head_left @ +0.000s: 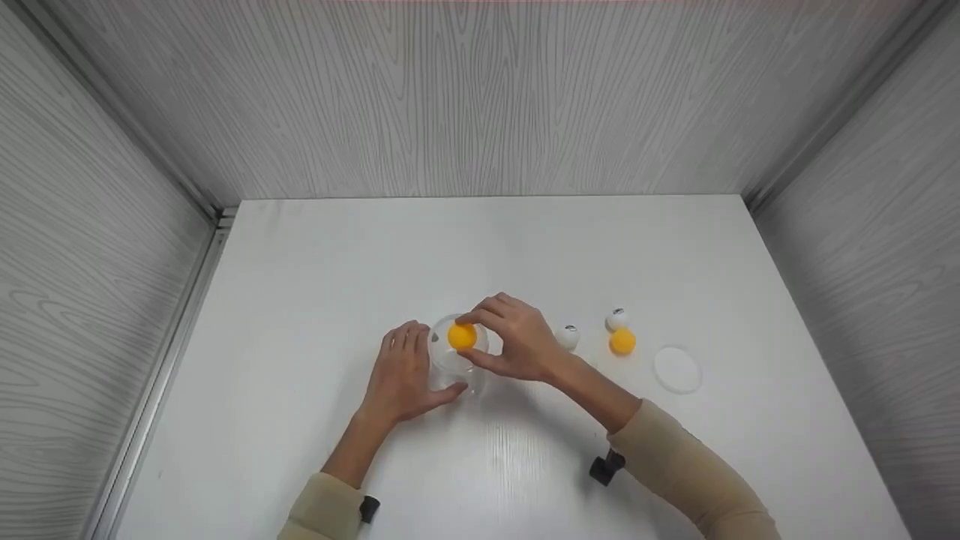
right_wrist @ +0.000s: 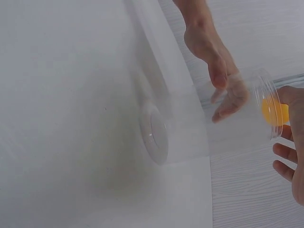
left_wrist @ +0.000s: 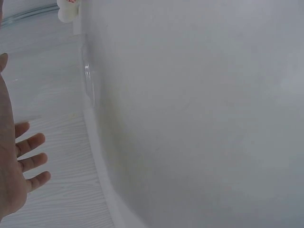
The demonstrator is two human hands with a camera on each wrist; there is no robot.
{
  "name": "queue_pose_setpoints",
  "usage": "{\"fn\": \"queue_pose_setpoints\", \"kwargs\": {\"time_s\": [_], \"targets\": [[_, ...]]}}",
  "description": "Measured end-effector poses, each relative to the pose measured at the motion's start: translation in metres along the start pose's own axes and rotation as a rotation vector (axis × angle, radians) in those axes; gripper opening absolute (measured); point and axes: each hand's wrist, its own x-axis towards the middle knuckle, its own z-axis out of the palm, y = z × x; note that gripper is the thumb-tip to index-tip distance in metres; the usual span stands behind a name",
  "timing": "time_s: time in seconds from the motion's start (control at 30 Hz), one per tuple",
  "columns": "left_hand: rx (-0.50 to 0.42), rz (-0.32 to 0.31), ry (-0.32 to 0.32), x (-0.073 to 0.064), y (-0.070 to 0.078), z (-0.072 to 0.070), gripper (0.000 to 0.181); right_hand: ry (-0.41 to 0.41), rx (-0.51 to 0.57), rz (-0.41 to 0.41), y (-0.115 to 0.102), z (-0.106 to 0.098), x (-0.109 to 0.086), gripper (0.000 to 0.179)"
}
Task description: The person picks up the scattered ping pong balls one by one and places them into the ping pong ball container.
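Observation:
A clear plastic jar (right_wrist: pixel 190 128) stands upright on the white table, its open mouth at the top. My left hand (head_left: pixel 401 371) holds it from the left, fingers along the far side and thumb round the near side. In the right wrist view, fingers of the left hand (right_wrist: pixel 221 71) show through the clear wall. Thumb and fingers of my right hand (head_left: pixel 517 337) pinch an orange table tennis ball (head_left: pixel 462 336) at the jar's mouth. The left wrist view has the left hand (left_wrist: pixel 12 171) at its edge, beside the jar wall.
Right of the jar lie a white ball (head_left: pixel 568 337), another white ball (head_left: pixel 617 319) and an orange ball (head_left: pixel 622 342) close together. Farther right rests a round clear lid (head_left: pixel 677 369). Wood-grained panels (head_left: pixel 480 97) enclose the table at the back and sides.

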Motion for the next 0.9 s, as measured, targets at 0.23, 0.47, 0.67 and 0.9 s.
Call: {"fn": "queue_pose_setpoints", "kwargs": {"time_s": [0.23, 0.47, 0.67, 0.9], "targets": [[-0.014, -0.001, 0.007, -0.0001, -0.0003, 0.0, 0.09, -0.023, -0.006, -0.004, -0.0007, 0.0019, 0.0032, 0.037], [-0.002, 0.0, -0.001, 0.0001, -0.0004, 0.0005, 0.091, 0.0, -0.01, -0.031, 0.0001, 0.0038, 0.0035, 0.037], [-0.006, -0.008, -0.002, 0.0007, -0.0001, 0.0008, 0.092, 0.015, -0.018, -0.035, 0.0013, 0.0041, 0.0024, 0.036], [-0.009, -0.005, 0.01, 0.0002, 0.0, 0.0021, 0.087, 0.054, -0.003, -0.033, 0.0043, -0.0025, -0.0001, 0.039]]}}
